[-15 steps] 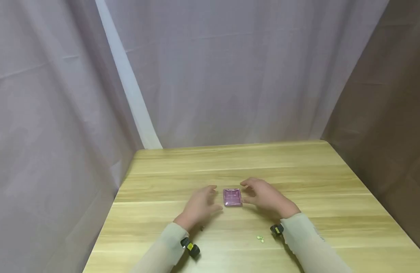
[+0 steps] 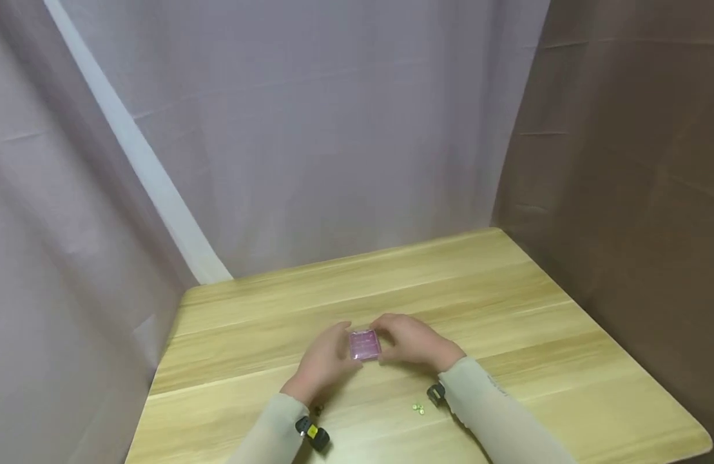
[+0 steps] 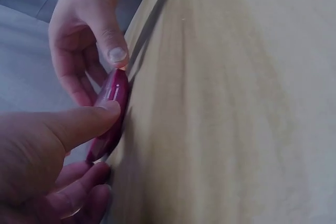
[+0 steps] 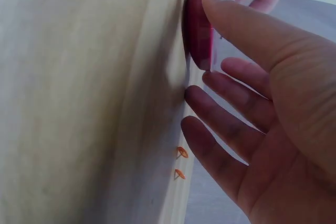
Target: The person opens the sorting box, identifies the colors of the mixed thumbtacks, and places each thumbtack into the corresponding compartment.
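- The square pink case [image 2: 365, 345] sits between the two hands, flat side up, at or just over the wooden table [image 2: 508, 361]; whether it is raised at all cannot be told.
- Its left side lies within the spread of the left hand [image 2: 323, 359], its right side within that of the right hand [image 2: 414, 341]; the palms stay apart from it.
- The left hand is partly spread and pinches the case: the thumb rests along the near edge and a curled fingertip meets a corner, as the left wrist view shows.
- The right hand is spread wider, its thumb tip touching the case's edge, its fingers nearly straight and fanned, one fingertip at a corner; whether it has a real hold cannot be told.
- Small green pieces [image 2: 416, 406] lie on the table near the right wrist, and a small dark thing [image 2: 319, 410] lies beside the left wrist.
- In the right wrist view, two small orange pieces [image 4: 181, 152] show just beside the right fingertips.
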`<state>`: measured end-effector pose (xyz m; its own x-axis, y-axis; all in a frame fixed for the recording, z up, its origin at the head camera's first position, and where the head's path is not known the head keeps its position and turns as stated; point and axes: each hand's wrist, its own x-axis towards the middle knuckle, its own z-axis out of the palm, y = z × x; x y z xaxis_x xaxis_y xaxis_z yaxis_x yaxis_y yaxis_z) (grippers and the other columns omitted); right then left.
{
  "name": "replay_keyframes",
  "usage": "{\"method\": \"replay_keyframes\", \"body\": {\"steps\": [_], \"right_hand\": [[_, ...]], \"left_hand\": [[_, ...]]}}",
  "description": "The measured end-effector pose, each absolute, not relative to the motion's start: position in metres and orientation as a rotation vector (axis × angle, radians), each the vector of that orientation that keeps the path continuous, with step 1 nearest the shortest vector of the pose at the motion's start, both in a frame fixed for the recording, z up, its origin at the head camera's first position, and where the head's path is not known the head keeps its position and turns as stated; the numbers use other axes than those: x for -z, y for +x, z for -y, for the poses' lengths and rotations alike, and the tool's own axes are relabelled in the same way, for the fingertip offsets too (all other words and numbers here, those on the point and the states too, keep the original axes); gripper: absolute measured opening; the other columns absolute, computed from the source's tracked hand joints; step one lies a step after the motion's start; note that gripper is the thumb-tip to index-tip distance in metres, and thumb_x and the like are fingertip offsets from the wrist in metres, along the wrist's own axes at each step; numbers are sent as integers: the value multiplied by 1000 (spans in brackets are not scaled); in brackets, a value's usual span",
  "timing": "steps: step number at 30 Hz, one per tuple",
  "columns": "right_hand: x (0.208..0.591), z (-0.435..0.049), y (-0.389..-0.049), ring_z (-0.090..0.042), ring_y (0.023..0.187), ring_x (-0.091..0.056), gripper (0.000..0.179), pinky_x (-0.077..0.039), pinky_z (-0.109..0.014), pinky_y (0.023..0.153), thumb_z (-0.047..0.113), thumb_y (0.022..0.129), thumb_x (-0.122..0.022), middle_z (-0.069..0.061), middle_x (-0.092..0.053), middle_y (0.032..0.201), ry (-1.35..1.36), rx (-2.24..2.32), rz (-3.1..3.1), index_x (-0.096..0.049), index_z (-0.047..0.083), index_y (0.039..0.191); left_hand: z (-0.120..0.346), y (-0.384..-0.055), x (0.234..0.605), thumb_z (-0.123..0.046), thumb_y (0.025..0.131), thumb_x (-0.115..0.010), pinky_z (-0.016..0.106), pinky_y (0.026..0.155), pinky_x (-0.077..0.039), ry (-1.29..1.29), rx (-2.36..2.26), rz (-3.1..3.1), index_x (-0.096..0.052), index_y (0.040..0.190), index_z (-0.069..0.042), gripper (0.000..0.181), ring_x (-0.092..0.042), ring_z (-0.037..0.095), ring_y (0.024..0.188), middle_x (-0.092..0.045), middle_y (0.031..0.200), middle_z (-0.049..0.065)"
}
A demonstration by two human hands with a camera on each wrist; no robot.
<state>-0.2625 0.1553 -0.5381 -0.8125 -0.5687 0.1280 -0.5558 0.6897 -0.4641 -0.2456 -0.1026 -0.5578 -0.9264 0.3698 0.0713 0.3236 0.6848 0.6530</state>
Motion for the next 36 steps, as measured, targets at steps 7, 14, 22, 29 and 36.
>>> {"method": "replay_keyframes", "body": {"steps": [7,14,22,29,36], "right_hand": [[539,-149,-265,-22,121,-71,62,-55,-46,109,25,82,-97,0,-76,132,-982,771,-2902,-72,12,137],[539,-162,-261,-25,122,-71,60,-55,-50,109,23,83,-96,-2,-76,131,-962,810,-2902,-72,11,136],[533,-175,-258,-24,124,-70,56,-53,-52,112,26,88,-94,1,-75,133,-898,872,-2824,-72,15,138],[531,-180,-262,-22,126,-70,52,-51,-51,115,32,93,-90,1,-75,134,-886,954,-2723,-72,14,138],[532,-184,-267,-25,126,-70,41,-52,-54,113,28,100,-83,-1,-76,134,-877,1010,-2663,-73,12,136]], "left_hand": [[104,-251,566,-28,82,-95,56,116,-49,597,-1009,-2897,-54,158,-12,88,-64,33,134,-66,149,9],[89,-253,569,-28,79,-96,54,113,-52,605,-979,-2907,-56,156,-12,89,-66,31,129,-68,145,8],[81,-248,562,-30,80,-96,55,114,-50,622,-1000,-2886,-53,159,-10,92,-64,33,134,-65,150,10],[83,-247,560,-32,80,-97,56,115,-49,595,-1043,-2848,-51,160,-12,94,-62,33,136,-63,153,9],[82,-248,562,-31,79,-99,58,110,-53,590,-1107,-2818,-53,159,-13,94,-67,31,127,-68,143,7]]}}
